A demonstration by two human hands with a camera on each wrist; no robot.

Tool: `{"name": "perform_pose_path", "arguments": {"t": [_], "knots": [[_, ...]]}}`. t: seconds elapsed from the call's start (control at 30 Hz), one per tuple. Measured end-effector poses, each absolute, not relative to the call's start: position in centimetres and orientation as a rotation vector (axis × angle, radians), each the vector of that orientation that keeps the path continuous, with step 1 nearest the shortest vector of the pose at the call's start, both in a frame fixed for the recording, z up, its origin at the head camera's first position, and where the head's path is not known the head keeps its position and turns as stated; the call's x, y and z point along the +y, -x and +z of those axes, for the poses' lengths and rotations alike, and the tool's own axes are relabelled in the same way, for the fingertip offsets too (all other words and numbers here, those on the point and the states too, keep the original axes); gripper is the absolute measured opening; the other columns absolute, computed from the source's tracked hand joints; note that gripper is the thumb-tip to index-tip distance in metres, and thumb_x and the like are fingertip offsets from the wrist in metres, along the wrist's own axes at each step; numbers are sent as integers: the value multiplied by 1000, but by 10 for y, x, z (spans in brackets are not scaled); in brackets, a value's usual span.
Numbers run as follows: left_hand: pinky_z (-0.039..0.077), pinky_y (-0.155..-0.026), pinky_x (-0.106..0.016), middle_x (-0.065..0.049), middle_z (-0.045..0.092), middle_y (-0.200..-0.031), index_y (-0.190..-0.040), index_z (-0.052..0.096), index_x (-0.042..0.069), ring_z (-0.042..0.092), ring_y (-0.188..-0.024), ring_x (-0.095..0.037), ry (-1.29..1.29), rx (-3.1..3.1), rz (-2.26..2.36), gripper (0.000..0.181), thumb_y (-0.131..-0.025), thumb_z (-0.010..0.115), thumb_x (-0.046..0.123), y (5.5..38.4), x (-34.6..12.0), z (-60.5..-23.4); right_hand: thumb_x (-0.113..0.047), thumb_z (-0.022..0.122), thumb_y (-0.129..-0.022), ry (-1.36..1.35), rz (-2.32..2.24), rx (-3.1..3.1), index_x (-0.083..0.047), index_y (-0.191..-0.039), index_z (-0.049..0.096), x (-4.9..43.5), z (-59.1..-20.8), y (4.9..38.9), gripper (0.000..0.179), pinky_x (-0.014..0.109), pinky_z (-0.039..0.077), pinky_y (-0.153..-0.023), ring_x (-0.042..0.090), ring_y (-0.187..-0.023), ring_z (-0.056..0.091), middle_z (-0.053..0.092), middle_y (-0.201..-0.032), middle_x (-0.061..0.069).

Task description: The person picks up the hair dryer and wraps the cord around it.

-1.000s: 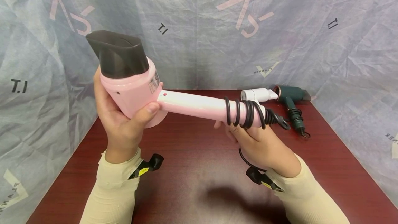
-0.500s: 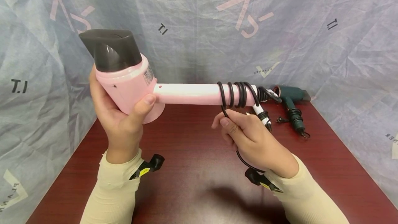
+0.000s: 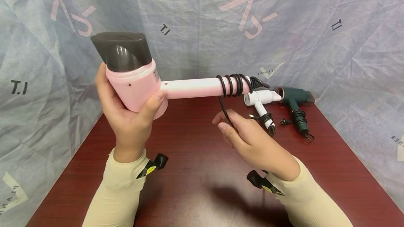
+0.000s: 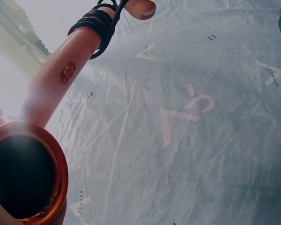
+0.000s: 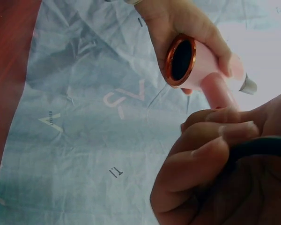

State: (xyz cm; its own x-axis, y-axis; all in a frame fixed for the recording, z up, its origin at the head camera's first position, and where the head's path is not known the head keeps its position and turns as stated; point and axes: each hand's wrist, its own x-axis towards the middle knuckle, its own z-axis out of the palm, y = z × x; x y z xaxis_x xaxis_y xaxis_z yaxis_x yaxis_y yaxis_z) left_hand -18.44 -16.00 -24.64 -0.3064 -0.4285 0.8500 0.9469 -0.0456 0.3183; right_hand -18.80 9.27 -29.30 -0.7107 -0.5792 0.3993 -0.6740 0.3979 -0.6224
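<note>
A pink hair dryer (image 3: 139,88) with a black nozzle (image 3: 123,52) is held above the table, its handle pointing right. My left hand (image 3: 129,122) grips it round the barrel, thumb near the handle joint. Black power cord (image 3: 238,84) is coiled several times round the handle's end. From the coils a length of cord runs down into my right hand (image 3: 252,139), which pinches it just below the handle. In the right wrist view, curled fingers (image 5: 192,173) close round the cord. The left wrist view shows the dryer's dark rear grille (image 4: 21,178) with a copper-coloured rim.
On the red-brown table (image 3: 189,157), a white hair dryer (image 3: 262,98) and a dark green hair dryer (image 3: 296,95) lie at the back right, cords wrapped on their handles. A grey printed cloth (image 3: 195,27) stands behind and at both sides.
The pink dryer's handle end has swung upward from a downward slant. My right hand has shifted slightly left, drawing the cord down from the coils, with a longer free stretch now visible.
</note>
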Motion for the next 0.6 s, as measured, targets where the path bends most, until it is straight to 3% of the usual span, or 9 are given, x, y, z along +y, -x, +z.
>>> {"name": "perform_pose_path", "arguments": {"t": [0.17,0.47,0.6], "knots": [[52,-97,-45,-28,59,-126,-141,44,-8,58,-108,-44,675,-1109,-1587,88,-66,87,7,185,-160,-246,-29,50,-110,-1131,1101,-2552,-24,-124,58,94,-290,182,16,28,50,-70,7,-77,57,60,-87,-9],[50,-100,-45,-27,58,-129,-141,43,-8,56,-111,-44,637,-1086,-1563,91,-65,89,10,184,-162,-244,-37,55,-108,-1178,1043,-2615,-22,-139,48,94,-287,169,35,24,48,-60,3,-59,49,52,-71,-12],[49,-103,-47,-26,57,-132,-142,40,-9,54,-116,-46,588,-1048,-1507,99,-63,94,16,190,-169,-242,-34,50,-110,-1358,943,-2626,-21,-131,55,93,-288,162,25,21,49,-64,-1,-62,48,53,-76,-17]]}}
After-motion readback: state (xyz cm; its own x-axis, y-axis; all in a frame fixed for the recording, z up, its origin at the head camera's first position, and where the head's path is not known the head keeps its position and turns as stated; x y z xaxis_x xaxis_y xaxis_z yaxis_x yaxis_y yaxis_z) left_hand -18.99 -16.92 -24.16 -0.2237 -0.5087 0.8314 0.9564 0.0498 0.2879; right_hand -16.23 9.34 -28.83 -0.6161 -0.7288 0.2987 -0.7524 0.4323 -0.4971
